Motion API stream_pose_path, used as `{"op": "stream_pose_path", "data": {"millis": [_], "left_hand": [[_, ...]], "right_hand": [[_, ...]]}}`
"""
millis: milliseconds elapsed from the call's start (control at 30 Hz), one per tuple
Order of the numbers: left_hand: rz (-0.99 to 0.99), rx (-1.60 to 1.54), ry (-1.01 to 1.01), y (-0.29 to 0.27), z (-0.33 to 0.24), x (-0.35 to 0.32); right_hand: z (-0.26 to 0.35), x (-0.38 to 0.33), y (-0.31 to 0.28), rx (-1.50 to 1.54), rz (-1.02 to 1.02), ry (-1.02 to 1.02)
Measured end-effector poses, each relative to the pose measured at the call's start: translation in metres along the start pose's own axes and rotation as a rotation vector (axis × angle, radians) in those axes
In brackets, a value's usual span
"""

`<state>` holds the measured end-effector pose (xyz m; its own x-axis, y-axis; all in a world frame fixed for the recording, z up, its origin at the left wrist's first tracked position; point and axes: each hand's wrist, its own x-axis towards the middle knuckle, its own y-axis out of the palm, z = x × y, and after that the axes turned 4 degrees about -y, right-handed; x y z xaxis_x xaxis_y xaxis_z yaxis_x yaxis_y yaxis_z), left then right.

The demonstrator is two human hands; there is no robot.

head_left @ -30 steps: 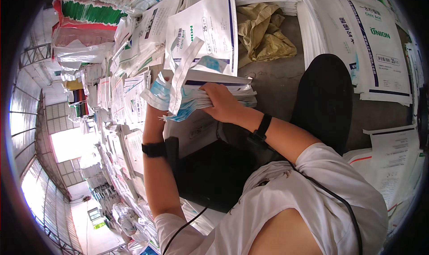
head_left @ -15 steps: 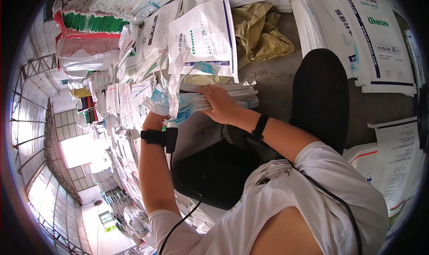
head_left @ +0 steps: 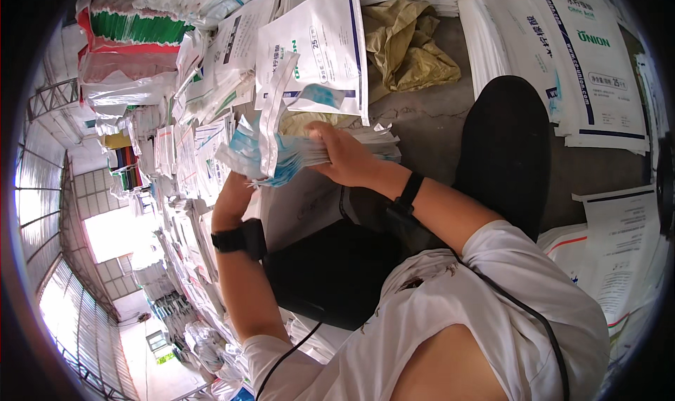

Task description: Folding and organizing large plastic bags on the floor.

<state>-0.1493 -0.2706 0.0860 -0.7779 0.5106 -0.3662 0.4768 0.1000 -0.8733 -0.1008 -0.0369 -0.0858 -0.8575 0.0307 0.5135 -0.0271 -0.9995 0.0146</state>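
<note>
A bundle of white and blue plastic woven bags (head_left: 288, 158) lies crosswise in front of me, its layered edges fanned toward the left. My right hand (head_left: 341, 155) is closed around the bundle's near side, thumb on top. At the bundle's left end, my left hand (head_left: 233, 190) reaches up underneath; its fingers are hidden behind the bags. A white plastic strip (head_left: 273, 123) hangs over the bundle between my hands. Just beyond stands a printed white sack (head_left: 320, 49) with a dark blue border.
A crumpled yellow-brown sack (head_left: 408, 46) lies on the grey floor. Stacked white sacks (head_left: 590, 70) rise at the far right, with more printed sacks (head_left: 622, 253) at the near right. Piles of bags (head_left: 133, 32) crowd the left. My black-clad knee (head_left: 503, 155) juts forward at the right.
My left hand and the bundle's left end have shifted slightly left and down. The right hand has stayed on the bundle, moving slightly with it. The view has shifted a little.
</note>
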Motion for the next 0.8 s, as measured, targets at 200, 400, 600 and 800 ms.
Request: {"op": "stream_pose_path", "data": {"millis": [200,400,600,800], "left_hand": [[-0.191,-0.017,-0.161,0.008,-0.076,0.007],[-0.21,-0.06,0.017,0.02,-0.059,0.016],[-0.356,0.205,0.0,0.032,-0.046,0.025],[-0.385,0.186,0.024,0.026,-0.046,0.033]], "right_hand": [[-0.003,0.012,0.0,0.043,0.073,0.025],[-0.002,0.023,-0.002,0.163,0.143,0.176],[-0.008,0.013,-0.015,-0.095,0.292,0.048],[-0.085,-0.023,-0.033,0.118,0.264,0.431]]}}
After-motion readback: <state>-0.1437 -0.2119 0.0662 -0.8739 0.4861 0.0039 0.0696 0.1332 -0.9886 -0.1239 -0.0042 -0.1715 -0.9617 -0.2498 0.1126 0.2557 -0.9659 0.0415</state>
